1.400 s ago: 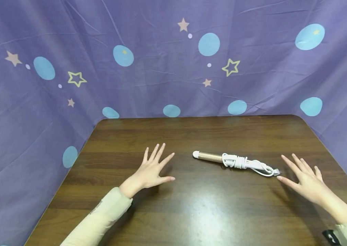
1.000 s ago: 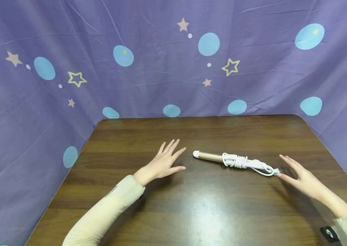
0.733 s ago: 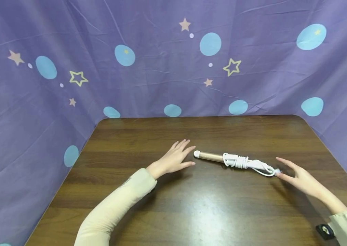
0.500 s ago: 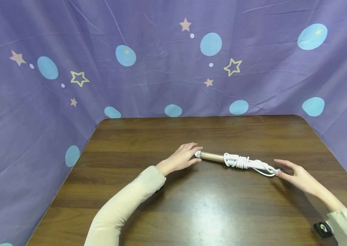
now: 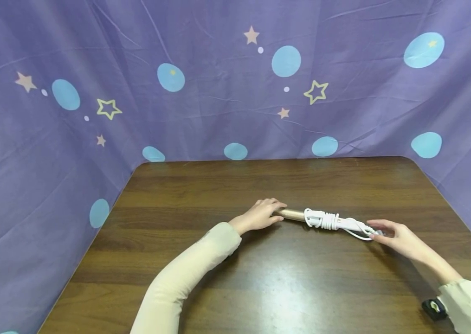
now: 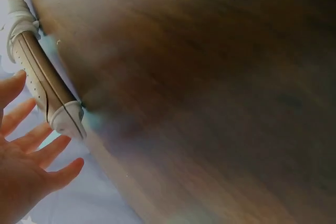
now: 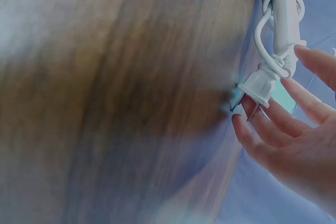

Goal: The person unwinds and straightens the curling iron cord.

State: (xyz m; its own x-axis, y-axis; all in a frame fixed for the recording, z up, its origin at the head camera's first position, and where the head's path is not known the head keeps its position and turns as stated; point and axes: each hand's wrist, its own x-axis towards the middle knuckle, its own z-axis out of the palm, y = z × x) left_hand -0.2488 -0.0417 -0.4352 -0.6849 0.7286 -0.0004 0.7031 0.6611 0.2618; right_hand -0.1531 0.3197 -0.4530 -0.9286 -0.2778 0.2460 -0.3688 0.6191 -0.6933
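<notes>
A curling iron with a gold barrel lies across the wooden table, its white cord wound round the handle. My left hand reaches over the barrel's white tip, hiding it in the head view; in the left wrist view the fingers are spread along the barrel, not curled round it. At the handle end my right hand surrounds the two-pronged plug. Its thumb lies near the handle and its fingers reach behind the prongs, loosely bent. Whether either hand touches is hard to tell.
The brown wooden table has rounded far corners. A purple curtain with stars and blue dots hangs behind it and at both sides. A black device sits at the right sleeve.
My left hand has moved right, from well apart to over the barrel's tip, its fingers drawing together. My right hand has shifted slightly left around the plug end. The curling iron stays on the table.
</notes>
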